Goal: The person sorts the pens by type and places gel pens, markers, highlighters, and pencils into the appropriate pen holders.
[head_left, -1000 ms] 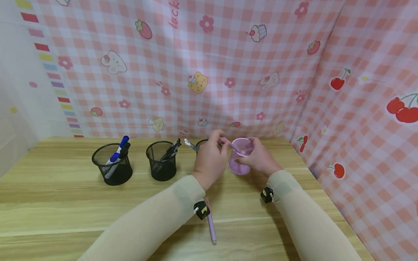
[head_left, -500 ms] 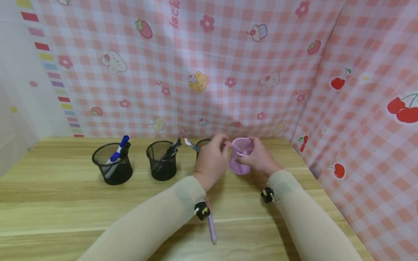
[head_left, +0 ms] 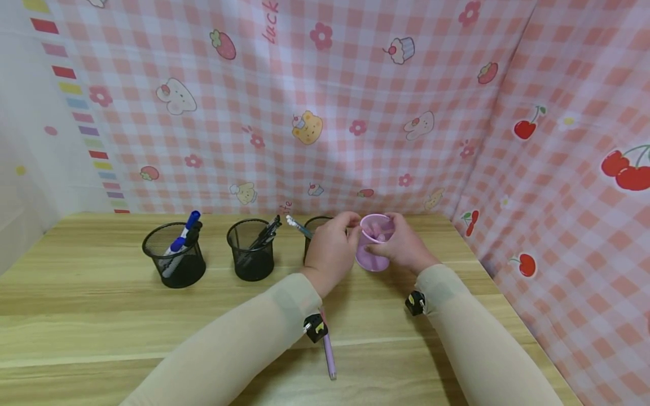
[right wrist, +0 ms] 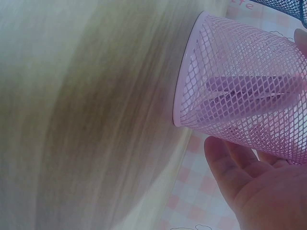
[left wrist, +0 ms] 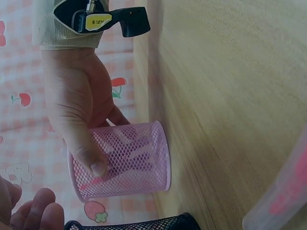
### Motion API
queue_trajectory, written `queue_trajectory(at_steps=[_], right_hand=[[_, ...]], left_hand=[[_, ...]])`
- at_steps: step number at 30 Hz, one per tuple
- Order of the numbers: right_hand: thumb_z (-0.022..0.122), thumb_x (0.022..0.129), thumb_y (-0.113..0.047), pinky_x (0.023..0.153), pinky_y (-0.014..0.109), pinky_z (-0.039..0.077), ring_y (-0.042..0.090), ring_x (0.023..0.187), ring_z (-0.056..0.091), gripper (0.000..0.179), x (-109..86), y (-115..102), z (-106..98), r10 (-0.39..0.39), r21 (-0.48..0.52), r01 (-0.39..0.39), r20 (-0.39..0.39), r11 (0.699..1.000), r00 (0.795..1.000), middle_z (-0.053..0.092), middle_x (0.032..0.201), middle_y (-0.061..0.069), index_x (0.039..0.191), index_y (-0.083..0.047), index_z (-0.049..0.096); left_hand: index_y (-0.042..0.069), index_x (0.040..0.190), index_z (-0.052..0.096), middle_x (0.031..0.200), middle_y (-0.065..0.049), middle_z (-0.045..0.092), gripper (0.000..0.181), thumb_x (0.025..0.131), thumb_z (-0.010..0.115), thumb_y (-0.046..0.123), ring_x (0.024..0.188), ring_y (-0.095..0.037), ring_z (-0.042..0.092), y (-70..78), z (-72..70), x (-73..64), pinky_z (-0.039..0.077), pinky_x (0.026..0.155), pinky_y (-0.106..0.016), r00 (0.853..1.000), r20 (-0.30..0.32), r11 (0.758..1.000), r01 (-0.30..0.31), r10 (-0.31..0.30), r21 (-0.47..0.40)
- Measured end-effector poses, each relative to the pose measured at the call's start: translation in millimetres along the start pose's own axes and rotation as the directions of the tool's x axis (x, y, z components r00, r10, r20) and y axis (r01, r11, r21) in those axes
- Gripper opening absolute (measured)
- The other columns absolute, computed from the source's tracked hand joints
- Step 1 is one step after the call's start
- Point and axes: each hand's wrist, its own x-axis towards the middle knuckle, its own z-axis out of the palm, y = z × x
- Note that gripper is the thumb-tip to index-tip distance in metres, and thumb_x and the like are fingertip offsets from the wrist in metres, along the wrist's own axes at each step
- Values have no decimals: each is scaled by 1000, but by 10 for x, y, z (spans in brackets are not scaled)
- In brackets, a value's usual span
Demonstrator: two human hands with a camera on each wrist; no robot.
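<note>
My right hand (head_left: 406, 245) grips the pink mesh pen holder (head_left: 372, 260) from its right side, thumb across the front. The holder stands upright on the table, and pink pens (right wrist: 254, 85) lean inside it. My left hand (head_left: 331, 248) is at the holder's left rim, fingers loosely bent; no pen shows between its fingertips (left wrist: 43, 211) in the left wrist view. A pinkish-purple pen (head_left: 329, 355) lies on the table below my left wrist, partly covered by the wrist camera. Its blurred barrel (left wrist: 283, 187) crosses the lower right of the left wrist view.
Left of the pink holder stand three black mesh pen holders: one (head_left: 308, 242) partly behind my left hand with a teal pen, one (head_left: 254, 265) with black pens, and one (head_left: 184, 273) with blue and black markers. A checked cloth (head_left: 325, 84) hangs behind the wooden table (head_left: 101, 327).
The pink pen in my left hand has slid down into the pink holder and left the fingers. My left hand has shifted slightly right and down; my right hand keeps its grip.
</note>
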Motion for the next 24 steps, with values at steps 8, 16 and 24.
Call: queue_trajectory(at_steps=[8,16,24], right_hand=[[92,79,-24,114,56,46,43,134,56,104,1,2,3,1,-5,-1,0,1000,1000,54,146,26,158,1,30],[94,78,-26,115,57,46,44,135,55,107,3,7,1,7,0,-7,1,1000,1000,53,146,26,159,1,29],[93,79,-25,115,56,46,42,133,57,105,8,18,10,-9,-5,9,-5,1000,1000,55,145,26,158,3,29]], left_hand=[[12,126,70,122,-5,78,24,106,63,22,108,-22,76,-19,-3,-27,61,91,-39,999,41,1000,6,-6,13],[15,133,68,123,-2,76,30,107,63,29,111,-21,72,-5,-96,-117,59,91,-40,971,240,994,-17,-8,105],[21,126,68,108,4,77,32,102,70,42,90,-13,70,29,-281,-274,58,78,-33,888,453,961,-54,-79,273]])
